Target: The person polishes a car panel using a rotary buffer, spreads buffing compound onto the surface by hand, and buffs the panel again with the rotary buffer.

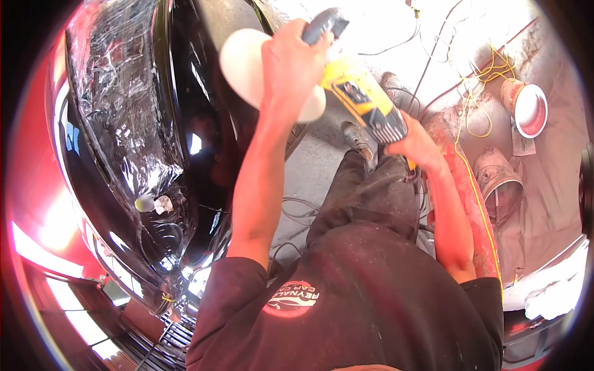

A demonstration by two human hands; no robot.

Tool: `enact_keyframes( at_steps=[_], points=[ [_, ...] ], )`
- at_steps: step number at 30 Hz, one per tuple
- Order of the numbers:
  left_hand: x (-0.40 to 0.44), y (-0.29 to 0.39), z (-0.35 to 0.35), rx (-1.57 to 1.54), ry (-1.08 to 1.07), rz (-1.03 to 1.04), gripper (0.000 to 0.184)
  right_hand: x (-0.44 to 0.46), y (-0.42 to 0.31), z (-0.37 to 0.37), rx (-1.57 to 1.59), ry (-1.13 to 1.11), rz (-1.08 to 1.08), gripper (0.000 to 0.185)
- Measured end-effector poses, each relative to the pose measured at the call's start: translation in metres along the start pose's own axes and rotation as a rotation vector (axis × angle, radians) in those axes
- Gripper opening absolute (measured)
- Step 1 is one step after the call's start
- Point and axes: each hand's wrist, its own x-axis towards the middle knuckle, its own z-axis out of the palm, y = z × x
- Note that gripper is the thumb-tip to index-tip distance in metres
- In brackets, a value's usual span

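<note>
A yellow and black power polisher (365, 102) is held in both hands at the side of a glossy black car panel (201, 93). My left hand (288, 62) is closed around its black front handle (325, 26), above a round white polishing pad (244, 65). Wrapped round the rear of the polisher's body is my right hand (413, 145), its fingers partly hidden. The pad faces the panel; whether it touches cannot be made out. Part of the pad lies behind my left hand and wrist.
Clear plastic film (117, 80) covers part of the car, with a small whitish lump (163, 204) on it. At right are a bucket (531, 111), another container (500, 185) and a tangled yellow cord (495, 65). Dark cables (297, 210) lie on the floor near my legs.
</note>
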Motion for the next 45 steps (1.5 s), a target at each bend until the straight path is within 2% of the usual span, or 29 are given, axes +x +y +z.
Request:
enact_keyframes(
  at_steps=[1, 4, 5, 8, 11, 15, 18, 19, 20, 22, 23, 24, 26, 30, 35, 36, 37, 38, 40, 43, 45],
  points=[
    [0.009, 0.005, -0.003, 0.020, 0.031, 0.046, 0.029, 0.007, -0.010, -0.003, -0.008, -0.003, 0.004, 0.061],
    [0.017, 0.018, -0.011, -0.061, 0.019, -0.022, 0.030, 0.019, -0.019, -0.008, -0.040, -0.012, 0.036, 0.060],
    [0.016, 0.012, -0.007, 0.035, 0.027, 0.004, 0.029, 0.017, -0.017, -0.009, -0.033, -0.018, 0.024, 0.060],
    [-0.013, 0.008, 0.002, 0.054, -0.074, -0.136, 0.031, -0.008, 0.011, -0.007, -0.035, -0.032, 0.014, 0.060],
    [-0.044, -0.011, 0.024, 0.029, -0.097, -0.119, 0.032, -0.036, 0.047, -0.009, -0.049, -0.039, 0.053, 0.061],
    [-0.052, -0.017, 0.034, -0.007, -0.160, -0.184, 0.029, -0.043, 0.057, -0.012, -0.018, -0.059, 0.116, 0.062],
    [-0.026, -0.009, 0.025, 0.069, -0.086, -0.087, 0.029, -0.021, 0.042, -0.014, -0.019, -0.048, 0.086, 0.062],
    [-0.013, 0.000, 0.017, 0.014, -0.074, -0.128, 0.029, -0.009, 0.033, -0.017, -0.022, -0.041, 0.067, 0.062],
    [0.001, 0.008, 0.009, -0.043, -0.061, -0.168, 0.030, 0.006, 0.024, -0.022, -0.053, -0.065, 0.016, 0.071],
    [0.034, 0.011, -0.003, 0.038, 0.020, -0.044, 0.029, 0.032, -0.019, -0.026, -0.087, -0.040, 0.018, 0.071],
    [0.051, 0.013, -0.009, 0.034, 0.008, -0.079, 0.036, 0.048, -0.029, -0.030, -0.076, -0.043, 0.008, 0.070],
    [0.067, 0.012, -0.012, 0.080, 0.078, 0.052, 0.031, 0.062, -0.039, -0.034, -0.064, -0.046, 0.000, 0.070],
    [0.104, 0.012, -0.018, 0.094, 0.144, 0.159, 0.028, 0.085, -0.059, -0.037, -0.112, -0.025, -0.080, 0.063],
    [0.127, 0.027, -0.032, 0.026, 0.115, 0.148, 0.028, 0.117, -0.072, -0.035, -0.089, -0.042, -0.115, 0.053],
    [0.093, 0.017, -0.013, 0.136, 0.051, 0.123, 0.028, 0.085, -0.039, -0.026, 0.027, -0.076, -0.034, 0.057],
    [0.080, 0.009, -0.006, 0.131, 0.065, 0.169, 0.028, 0.073, -0.025, -0.022, 0.059, -0.081, -0.015, 0.058],
    [0.072, -0.007, -0.001, 0.226, 0.072, 0.181, 0.042, 0.062, -0.011, -0.018, 0.074, -0.075, 0.000, 0.059],
    [0.054, 0.009, 0.001, 0.077, -0.050, -0.009, 0.038, 0.050, 0.004, -0.015, 0.087, -0.066, 0.014, 0.059],
    [0.032, -0.004, 0.018, 0.101, -0.094, -0.005, 0.029, 0.027, 0.027, -0.010, 0.115, -0.056, 0.065, 0.060],
    [-0.001, -0.018, 0.040, -0.008, -0.180, -0.125, 0.029, -0.004, 0.059, 0.002, 0.202, -0.093, 0.167, 0.060],
    [-0.021, -0.016, 0.043, 0.065, -0.236, -0.154, 0.028, -0.024, 0.077, 0.012, 0.234, -0.090, 0.194, 0.061]
  ],
)
